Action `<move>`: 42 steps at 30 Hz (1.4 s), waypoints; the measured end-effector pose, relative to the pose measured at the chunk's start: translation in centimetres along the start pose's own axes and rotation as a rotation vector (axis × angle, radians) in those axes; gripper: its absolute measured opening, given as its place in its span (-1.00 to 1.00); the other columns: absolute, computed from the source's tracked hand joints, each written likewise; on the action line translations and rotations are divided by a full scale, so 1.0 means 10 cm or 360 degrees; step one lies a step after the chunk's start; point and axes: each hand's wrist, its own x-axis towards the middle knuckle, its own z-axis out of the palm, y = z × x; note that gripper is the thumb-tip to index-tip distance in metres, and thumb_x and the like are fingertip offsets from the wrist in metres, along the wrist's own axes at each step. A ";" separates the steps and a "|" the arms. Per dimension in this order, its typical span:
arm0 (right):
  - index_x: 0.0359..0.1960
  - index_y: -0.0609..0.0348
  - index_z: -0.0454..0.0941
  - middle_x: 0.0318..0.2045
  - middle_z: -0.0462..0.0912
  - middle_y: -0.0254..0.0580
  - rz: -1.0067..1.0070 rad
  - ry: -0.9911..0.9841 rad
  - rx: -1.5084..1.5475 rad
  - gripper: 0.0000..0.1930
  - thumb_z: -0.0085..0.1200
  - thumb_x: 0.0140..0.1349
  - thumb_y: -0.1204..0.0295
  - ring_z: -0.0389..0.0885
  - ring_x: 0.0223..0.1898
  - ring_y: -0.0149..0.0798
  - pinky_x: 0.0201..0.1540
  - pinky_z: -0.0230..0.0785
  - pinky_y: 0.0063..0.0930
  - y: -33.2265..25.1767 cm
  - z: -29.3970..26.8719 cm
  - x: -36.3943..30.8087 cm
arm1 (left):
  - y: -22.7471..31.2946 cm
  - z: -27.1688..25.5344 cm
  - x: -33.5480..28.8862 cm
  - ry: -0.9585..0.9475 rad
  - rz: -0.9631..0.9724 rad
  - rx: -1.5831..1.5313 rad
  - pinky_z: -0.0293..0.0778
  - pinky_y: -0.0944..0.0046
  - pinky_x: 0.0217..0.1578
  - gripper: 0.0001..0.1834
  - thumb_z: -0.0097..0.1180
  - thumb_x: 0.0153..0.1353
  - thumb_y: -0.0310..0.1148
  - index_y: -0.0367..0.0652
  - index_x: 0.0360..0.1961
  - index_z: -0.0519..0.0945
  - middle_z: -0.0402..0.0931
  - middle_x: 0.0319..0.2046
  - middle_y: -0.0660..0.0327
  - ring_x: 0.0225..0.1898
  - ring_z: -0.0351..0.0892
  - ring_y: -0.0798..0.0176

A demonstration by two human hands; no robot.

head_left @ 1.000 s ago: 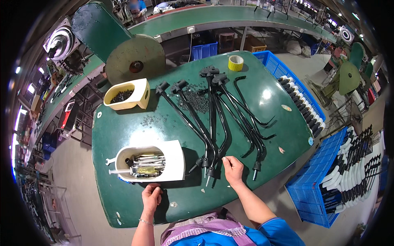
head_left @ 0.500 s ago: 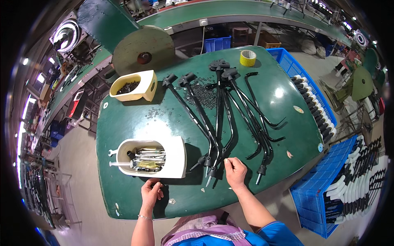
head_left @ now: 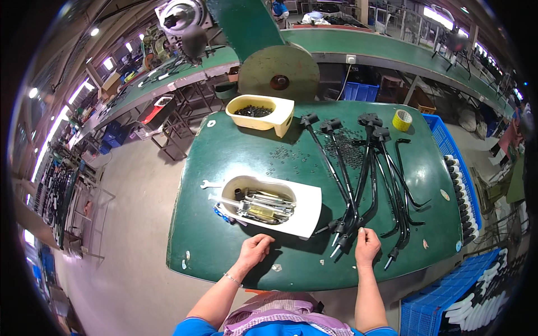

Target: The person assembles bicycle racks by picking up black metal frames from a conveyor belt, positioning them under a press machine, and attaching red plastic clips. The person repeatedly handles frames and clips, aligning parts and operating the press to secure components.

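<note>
My left hand point(head_left: 256, 250) is closed, fingers curled together, just in front of a white plastic container point(head_left: 310, 210). Anything inside its fingers is hidden. That container, cut from a bottle, holds wrenches and other metal tools point(head_left: 269, 206). My right hand point(head_left: 367, 246) is closed too, thumb against the forefinger, beside the lower ends of several black metal rods point(head_left: 374, 187); I cannot make out anything in it. These bent rods have black plastic joints at their far ends. Loose small black rings point(head_left: 343, 150) lie scattered around and between them on the green table point(head_left: 224, 151).
A cream container point(head_left: 284, 109) of small black parts stands at the back left, near a large round machine guard point(head_left: 278, 75). A yellow tape roll point(head_left: 402, 120) sits at the back right. Blue crates point(head_left: 423, 313) with white-and-black parts flank the table's right side.
The view has swung left, so the table and its things sit farther right. Blue handles beside the white container have come into sight. Both hands stay closed, near the same things.
</note>
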 end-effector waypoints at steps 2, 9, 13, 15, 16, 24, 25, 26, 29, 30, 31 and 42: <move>-0.48 0.26 0.53 -0.57 0.55 -0.13 -0.0019 0.0025 -0.0079 -0.82 0.14 0.22 0.42 0.52 -0.54 -0.15 -0.44 0.33 -0.32 0.10 0.02 -0.01 | -0.03 -0.05 0.00 -0.0201 0.0106 -0.0129 0.23 0.53 -0.64 -0.75 -0.03 0.41 -0.27 -0.20 -0.11 0.59 0.41 -0.57 0.37 -0.64 0.28 0.55; -0.47 0.25 0.54 -0.60 0.53 -0.07 0.0014 0.0114 -0.0156 -0.81 0.17 0.21 0.38 0.52 -0.56 -0.10 -0.44 0.33 -0.30 0.16 0.06 0.04 | -0.19 -0.14 -0.25 -0.0266 0.0214 -0.0299 0.25 0.47 -0.67 -0.82 -0.10 0.41 -0.40 -0.14 -0.01 0.36 0.44 -0.52 0.24 -0.66 0.35 0.43; -0.49 0.23 0.55 -0.64 0.49 -0.11 0.0029 0.0195 -0.0180 -0.83 0.17 0.19 0.40 0.48 -0.60 -0.17 -0.47 0.31 -0.35 0.19 0.07 0.05 | -0.38 -0.34 -0.52 -0.0199 0.0172 -0.0314 0.28 0.48 -0.69 -0.90 -0.08 0.38 -0.46 -0.14 -0.11 0.38 0.50 -0.52 0.18 -0.69 0.38 0.42; -0.51 0.22 0.53 -0.64 0.49 -0.12 0.0050 0.0225 -0.0248 -0.81 0.18 0.17 0.38 0.48 -0.61 -0.14 -0.48 0.31 -0.34 0.17 0.06 0.05 | -0.36 -0.46 -0.71 -0.0148 0.0192 -0.0305 0.30 0.49 -0.66 -0.90 -0.01 0.35 -0.47 -0.19 -0.14 0.43 0.57 -0.47 0.18 -0.65 0.44 0.44; -0.52 0.21 0.53 -0.63 0.50 -0.11 0.0047 0.0230 -0.0289 -0.80 0.18 0.17 0.37 0.49 -0.59 -0.12 -0.48 0.31 -0.32 0.15 0.07 0.06 | -0.38 -0.53 -0.78 -0.0101 0.0215 -0.0261 0.31 0.48 -0.67 -0.89 -0.02 0.34 -0.49 -0.20 -0.13 0.45 0.57 -0.46 0.15 -0.65 0.45 0.42; -0.52 0.19 0.53 -0.58 0.55 -0.09 0.0088 0.0234 -0.0273 -0.77 0.16 0.19 0.31 0.55 -0.52 -0.03 -0.45 0.34 -0.26 0.07 0.07 0.00 | -0.65 -0.75 -1.24 0.0187 0.0268 -0.0255 0.33 0.44 -0.68 -0.84 -0.04 0.37 -0.48 -0.24 -0.07 0.49 0.58 -0.46 0.11 -0.66 0.47 0.38; -0.51 0.19 0.53 -0.58 0.55 -0.09 0.0073 0.0244 -0.0261 -0.77 0.16 0.19 0.31 0.55 -0.52 -0.03 -0.44 0.34 -0.26 0.06 0.05 -0.01 | -0.66 -0.74 -1.28 0.0212 0.0266 -0.0258 0.33 0.45 -0.69 -0.84 -0.05 0.37 -0.47 -0.24 -0.07 0.49 0.57 -0.47 0.11 -0.66 0.47 0.39; -0.51 0.18 0.53 -0.57 0.55 -0.07 0.0088 0.0250 -0.0180 -0.77 0.15 0.21 0.30 0.55 -0.50 -0.02 -0.44 0.34 -0.24 0.03 0.06 -0.01 | -0.66 -0.74 -1.29 0.0242 0.0285 -0.0235 0.32 0.45 -0.69 -0.83 -0.06 0.38 -0.46 -0.23 -0.06 0.48 0.56 -0.47 0.13 -0.67 0.46 0.39; -0.52 0.18 0.51 -0.56 0.55 -0.09 0.0067 0.0270 -0.0194 -0.75 0.14 0.21 0.29 0.55 -0.48 0.01 -0.43 0.35 -0.21 0.06 0.10 -0.02 | -0.56 -0.73 -1.19 0.0343 0.0364 -0.0205 0.28 0.46 -0.71 -0.83 -0.07 0.40 -0.43 -0.21 -0.04 0.46 0.52 -0.49 0.18 -0.70 0.38 0.43; -0.52 0.18 0.51 -0.56 0.55 -0.09 0.0061 0.0280 -0.0196 -0.75 0.14 0.22 0.29 0.55 -0.47 0.02 -0.43 0.35 -0.21 0.09 0.09 -0.01 | -0.52 -0.69 -1.14 0.0378 0.0387 -0.0252 0.25 0.46 -0.73 -0.85 -0.06 0.40 -0.43 -0.21 -0.07 0.46 0.51 -0.50 0.19 -0.71 0.36 0.44; -0.52 0.17 0.51 -0.56 0.56 -0.09 0.0094 0.0265 -0.0203 -0.75 0.14 0.22 0.28 0.56 -0.47 0.02 -0.42 0.35 -0.21 0.08 0.08 0.00 | -0.45 -0.67 -1.11 0.0420 0.0411 -0.0293 0.23 0.47 -0.74 -0.87 -0.06 0.40 -0.42 -0.20 -0.10 0.45 0.50 -0.52 0.21 -0.72 0.34 0.45; -0.51 0.18 0.51 -0.52 0.59 -0.07 0.0135 0.0241 -0.0201 -0.73 0.11 0.22 0.25 0.58 -0.44 0.05 -0.40 0.37 -0.17 0.12 0.06 0.04 | -0.65 -0.68 -0.92 0.0458 0.0424 -0.0172 0.09 0.51 -0.78 -0.93 0.02 0.37 -0.38 -0.14 -0.24 0.48 0.42 -0.63 0.30 -0.76 0.24 0.52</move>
